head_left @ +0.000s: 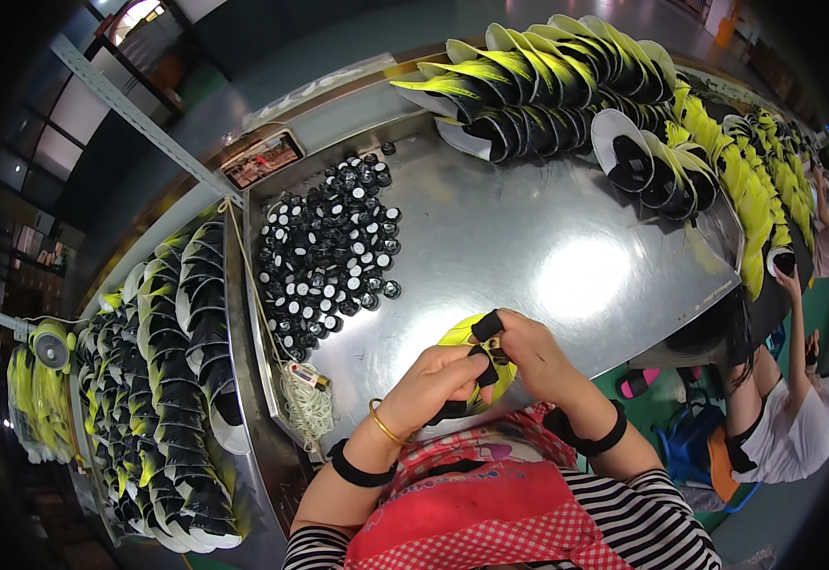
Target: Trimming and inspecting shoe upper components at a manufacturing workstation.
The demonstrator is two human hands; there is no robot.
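Note:
Close in front of me, above the near edge of the metal table, both hands grip a curved yellow-and-black piece; its exact kind is unclear. My left hand pinches it from the left, fingers closed. On the other side, my right hand is closed at its upper right, fingertips nearly meeting the left ones. Black bands wrap some of the fingers. A small dark, shiny part shows between the fingertips, too small to name. My hands cover much of the piece.
Small round black parts with white tops lie heaped at the table's left, beside a phone and a bundle of pale string. Nested yellow-and-black pieces fill the far right and the left side. Another person sits at right.

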